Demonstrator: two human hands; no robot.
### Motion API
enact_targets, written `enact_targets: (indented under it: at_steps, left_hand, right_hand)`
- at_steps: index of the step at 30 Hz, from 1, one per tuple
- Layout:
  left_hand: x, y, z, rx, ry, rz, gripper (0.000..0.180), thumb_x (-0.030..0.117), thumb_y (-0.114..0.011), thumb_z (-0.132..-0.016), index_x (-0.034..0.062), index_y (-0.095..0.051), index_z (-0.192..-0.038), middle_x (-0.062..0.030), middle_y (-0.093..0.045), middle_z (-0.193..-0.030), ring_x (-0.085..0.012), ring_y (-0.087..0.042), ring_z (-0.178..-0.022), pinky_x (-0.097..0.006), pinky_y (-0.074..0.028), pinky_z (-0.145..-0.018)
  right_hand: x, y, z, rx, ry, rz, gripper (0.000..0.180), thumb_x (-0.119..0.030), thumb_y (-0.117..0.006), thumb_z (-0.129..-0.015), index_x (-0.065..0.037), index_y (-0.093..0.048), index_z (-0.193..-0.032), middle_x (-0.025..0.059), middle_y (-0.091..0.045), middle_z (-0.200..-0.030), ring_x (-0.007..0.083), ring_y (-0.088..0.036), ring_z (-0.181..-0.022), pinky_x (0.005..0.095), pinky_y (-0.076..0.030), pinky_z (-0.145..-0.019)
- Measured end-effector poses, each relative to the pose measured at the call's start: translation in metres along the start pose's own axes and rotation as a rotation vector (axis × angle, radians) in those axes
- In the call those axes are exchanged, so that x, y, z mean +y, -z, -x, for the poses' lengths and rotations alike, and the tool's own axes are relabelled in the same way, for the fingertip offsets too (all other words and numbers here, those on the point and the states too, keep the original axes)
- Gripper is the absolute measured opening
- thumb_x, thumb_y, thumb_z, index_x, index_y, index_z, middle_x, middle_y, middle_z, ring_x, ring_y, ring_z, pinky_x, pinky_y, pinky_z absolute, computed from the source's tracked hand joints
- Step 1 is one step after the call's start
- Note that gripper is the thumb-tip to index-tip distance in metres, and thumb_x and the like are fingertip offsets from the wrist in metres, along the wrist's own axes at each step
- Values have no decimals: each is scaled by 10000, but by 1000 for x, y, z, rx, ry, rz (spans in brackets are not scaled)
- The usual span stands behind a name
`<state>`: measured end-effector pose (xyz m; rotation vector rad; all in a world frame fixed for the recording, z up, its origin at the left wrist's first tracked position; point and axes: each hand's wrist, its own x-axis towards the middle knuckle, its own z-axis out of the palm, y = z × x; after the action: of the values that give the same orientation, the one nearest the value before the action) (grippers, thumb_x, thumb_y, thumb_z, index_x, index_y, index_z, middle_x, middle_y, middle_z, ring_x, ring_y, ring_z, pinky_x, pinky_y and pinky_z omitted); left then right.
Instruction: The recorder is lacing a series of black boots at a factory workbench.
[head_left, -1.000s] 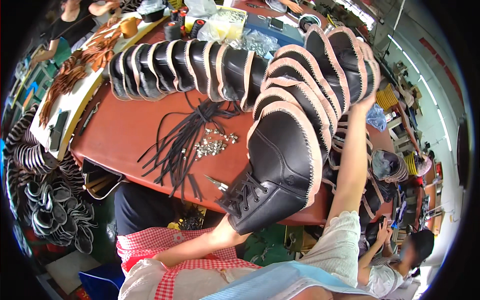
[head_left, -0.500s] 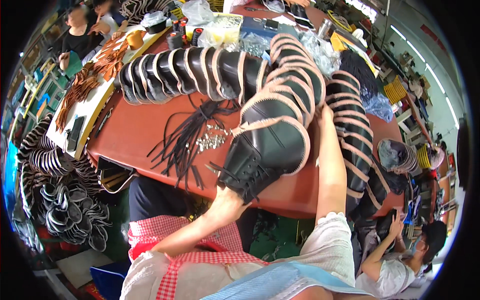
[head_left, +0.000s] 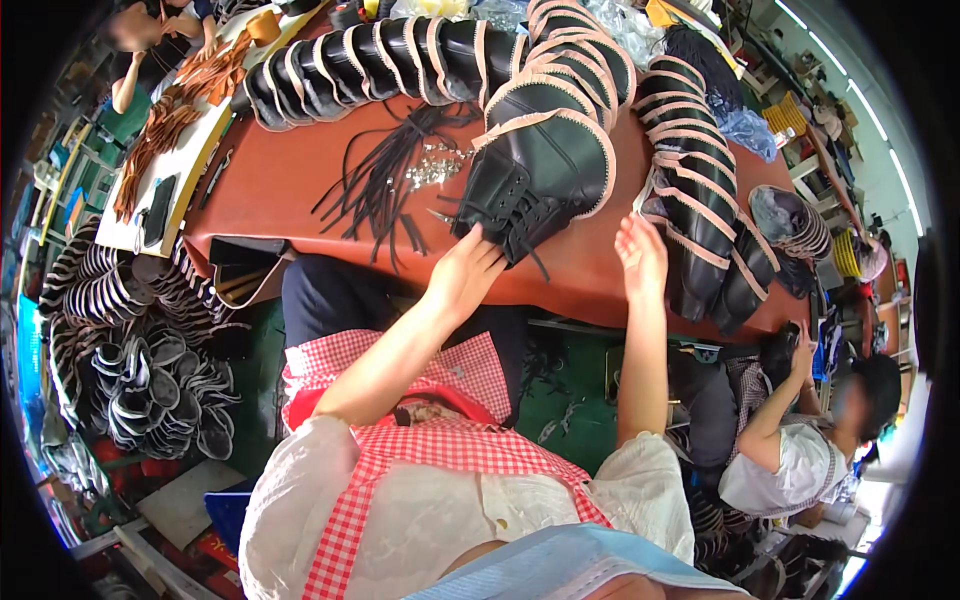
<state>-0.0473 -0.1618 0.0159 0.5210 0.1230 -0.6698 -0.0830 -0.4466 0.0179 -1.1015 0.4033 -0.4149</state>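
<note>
A black leather shoe upper (head_left: 545, 150) with laces and a pinkish zigzag-edged trim lies at the near end of a long nested stack of similar uppers. My left hand (head_left: 466, 272) reaches its laced end, fingers stretched out and touching the edge by the laces; the thumb is mostly hidden. To the right, my right hand (head_left: 642, 258) is raised palm up with loosely curled, parted fingers and nothing visible in it. It is nearest to another row of nested uppers (head_left: 692, 165). Left of the laced upper lie a bundle of black laces (head_left: 385, 165) and small shiny metal pieces (head_left: 432, 172).
A red-brown table (head_left: 290, 190) carries another row of uppers (head_left: 380, 65) at the back. Brown strips (head_left: 165, 135) and a dark phone (head_left: 160, 205) lie on a pale board at left. More uppers (head_left: 165, 390) are heaped below left. Co-workers sit far left and at right (head_left: 790, 440).
My right hand has come out from between the stacks toward me and opened. My left hand has loosened from gripping the upper's laced end. The view has shifted, so the table sits higher.
</note>
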Motion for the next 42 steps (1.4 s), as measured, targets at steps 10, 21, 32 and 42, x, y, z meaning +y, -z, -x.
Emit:
enact_targets:
  at_steps: [10,21,32,42]
  left_hand:
    - [21,-16,17,-11,-101,48,478,376,-423,-959,5,-405,-1260,-145,-441,-1293,-283,-378,-1228,-404,-265,-1066]
    - [155,8,157,-445,-308,88,397,283,-393,-969,11,-491,-1241,-125,-548,-1255,-254,-507,-1171,-382,-347,-1033]
    - [169,82,233,-33,-519,-52,456,266,-461,-937,17,-414,-1316,-116,-483,-1332,-270,-456,-1231,-436,-312,-1057]
    - [180,114,217,151,-517,-60,482,300,-441,-939,29,-401,-1336,-119,-478,-1338,-264,-457,-1236,-457,-327,-1045]
  right_hand:
    - [57,-25,128,-130,66,392,189,-94,-534,-905,-7,-607,-1056,103,-660,-899,133,-611,-715,237,-488,-641]
    - [111,-167,92,-257,802,1154,174,-84,-553,-820,-21,-605,-973,185,-645,-869,358,-638,-749,425,-520,-662]
    - [85,-141,76,-108,791,1468,118,-98,-564,-797,-71,-613,-901,155,-654,-840,367,-629,-761,460,-508,-661]
    - [80,-91,80,-99,739,1591,108,-145,-608,-819,-70,-637,-891,165,-645,-802,379,-620,-733,448,-510,-638]
